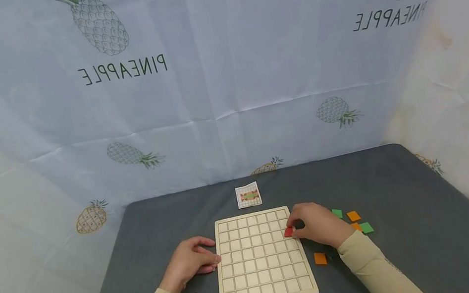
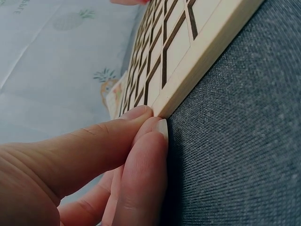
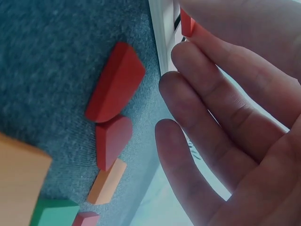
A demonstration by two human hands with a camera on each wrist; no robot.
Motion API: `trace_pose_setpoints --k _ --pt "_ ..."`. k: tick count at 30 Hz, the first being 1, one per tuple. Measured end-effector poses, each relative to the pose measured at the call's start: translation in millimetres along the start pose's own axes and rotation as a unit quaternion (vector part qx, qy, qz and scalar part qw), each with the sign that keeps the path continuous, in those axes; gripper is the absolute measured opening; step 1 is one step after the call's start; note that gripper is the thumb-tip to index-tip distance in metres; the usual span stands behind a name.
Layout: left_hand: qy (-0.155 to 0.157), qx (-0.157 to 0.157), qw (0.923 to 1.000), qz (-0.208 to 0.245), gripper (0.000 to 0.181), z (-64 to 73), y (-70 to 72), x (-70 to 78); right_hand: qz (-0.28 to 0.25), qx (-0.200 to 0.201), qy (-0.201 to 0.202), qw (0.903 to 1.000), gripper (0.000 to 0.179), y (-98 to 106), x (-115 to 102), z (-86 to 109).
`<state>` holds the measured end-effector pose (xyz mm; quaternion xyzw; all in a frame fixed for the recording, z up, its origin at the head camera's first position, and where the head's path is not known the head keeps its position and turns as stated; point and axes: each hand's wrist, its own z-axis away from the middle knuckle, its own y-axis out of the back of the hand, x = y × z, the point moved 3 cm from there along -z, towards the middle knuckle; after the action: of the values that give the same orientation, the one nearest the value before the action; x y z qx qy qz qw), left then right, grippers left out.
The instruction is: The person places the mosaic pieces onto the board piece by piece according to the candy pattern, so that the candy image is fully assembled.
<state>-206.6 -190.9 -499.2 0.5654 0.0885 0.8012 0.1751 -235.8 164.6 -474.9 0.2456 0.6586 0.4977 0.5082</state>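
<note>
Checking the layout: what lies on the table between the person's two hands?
In the head view, the wooden grid board lies between them: the left hand touches its left edge, the right hand holds a red tile at its right edge.

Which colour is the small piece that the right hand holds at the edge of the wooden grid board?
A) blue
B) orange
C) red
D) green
C: the right hand pinches a red piece at the right edge of the wooden grid board; the right wrist view also shows red between its fingers.
</note>
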Motion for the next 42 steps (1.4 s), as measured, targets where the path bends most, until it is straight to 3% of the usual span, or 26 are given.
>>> trace_pose_setpoints --k 29,35,42 --pt "-0.001 -0.016 0.9997 0.021 0.052 -0.4 0.1 1.3 -0.008 -0.006 0.018 0.9998 0.017 5 -2 3.8" --pt "0.001 -0.013 0.9998 0.016 0.052 -2.0 -1.0 2.7 -0.048 0.016 -0.013 0.9987 0.021 27 22 13.3" --pt "0.007 -0.003 1.0 0.005 0.05 -1.7 1.1 1.8 -0.085 0.031 -0.073 0.9932 0.023 51 78 42.3"
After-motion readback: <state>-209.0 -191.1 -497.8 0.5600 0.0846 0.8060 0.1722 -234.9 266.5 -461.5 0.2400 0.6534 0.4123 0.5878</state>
